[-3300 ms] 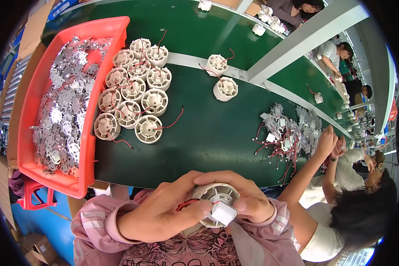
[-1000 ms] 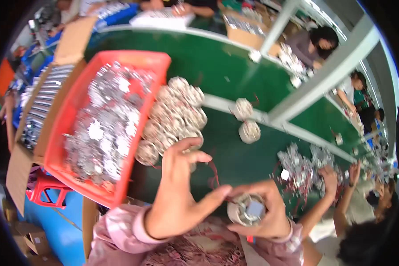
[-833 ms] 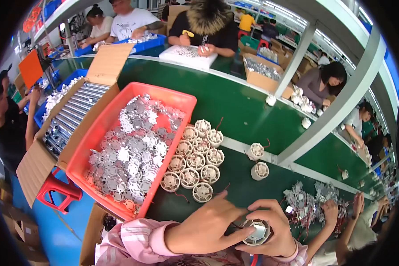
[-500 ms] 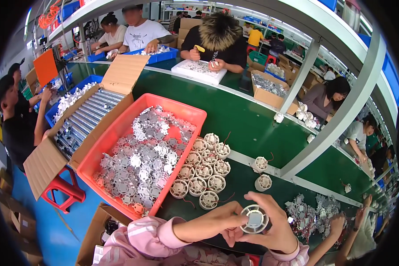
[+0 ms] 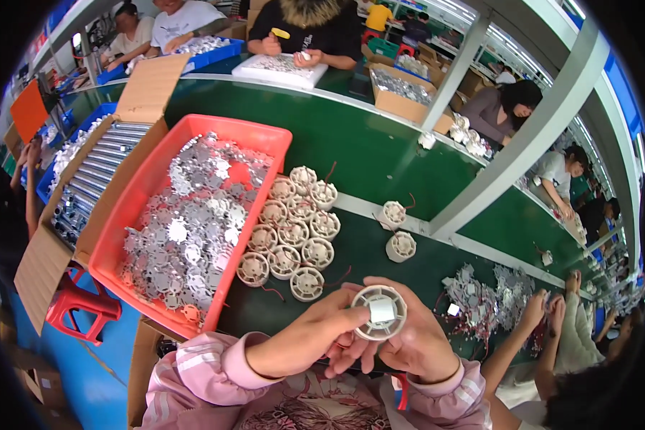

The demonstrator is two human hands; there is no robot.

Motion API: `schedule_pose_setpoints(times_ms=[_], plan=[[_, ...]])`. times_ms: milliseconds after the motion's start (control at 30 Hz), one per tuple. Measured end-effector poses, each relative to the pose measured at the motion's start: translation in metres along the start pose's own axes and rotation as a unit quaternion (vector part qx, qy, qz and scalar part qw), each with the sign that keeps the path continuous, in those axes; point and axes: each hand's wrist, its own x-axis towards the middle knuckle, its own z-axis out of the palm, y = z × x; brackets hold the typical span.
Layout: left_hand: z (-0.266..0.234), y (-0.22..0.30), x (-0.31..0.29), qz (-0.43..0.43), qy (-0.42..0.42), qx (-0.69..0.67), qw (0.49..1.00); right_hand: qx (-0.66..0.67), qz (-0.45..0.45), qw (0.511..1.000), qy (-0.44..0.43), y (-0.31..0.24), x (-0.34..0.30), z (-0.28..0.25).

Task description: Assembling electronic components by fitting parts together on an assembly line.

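One cup (image 5: 380, 330), probably light, stiff and brittle, best held by its rim (image 5: 404, 312), is pinched in my left hand (image 5: 308, 335) while my right hand (image 5: 418, 331) curls close, its grip unclear.

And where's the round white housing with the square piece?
In the head view, the housing is below and right of centre, held between the left hand and right hand, with the clustered housings to its upper left.

The left-hand grip (image 5: 317, 328) and right-hand grip (image 5: 418, 337) hold a round white housing (image 5: 388, 329), left thumb (image 5: 352, 317) at the square white block (image 5: 383, 309) inside. From there, on the green tabletop (image 5: 362, 251): red tray (image 5: 265, 137) of metal plates (image 5: 186, 229) at ten o'clock, clustered housings (image 5: 292, 233) between ten and eleven, two more housings (image 5: 400, 246) at twelve, red-wired heap (image 5: 473, 297) at three
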Motion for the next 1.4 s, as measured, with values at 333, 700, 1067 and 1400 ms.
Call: schedule_pose_setpoints(times_ms=[333,700,1067,1400], plan=[[0.016,-0.005,-0.006,-0.023,0.094,0.060,0.993,0.129,0.090,0.987,-0.028,0.006,-0.010,0.002],[0.008,-0.001,-0.004,-0.100,0.029,-0.043,0.994,0.303,0.119,0.942,-0.077,0.020,-0.010,-0.008],[0.004,-0.024,0.005,-0.070,0.054,-0.027,0.996,0.329,0.072,0.941,-0.027,0.043,-0.012,-0.012],[-0.006,-0.029,0.014,0.027,0.095,0.244,0.965,-0.376,-0.110,0.919,0.040,0.018,-0.007,-0.026]])
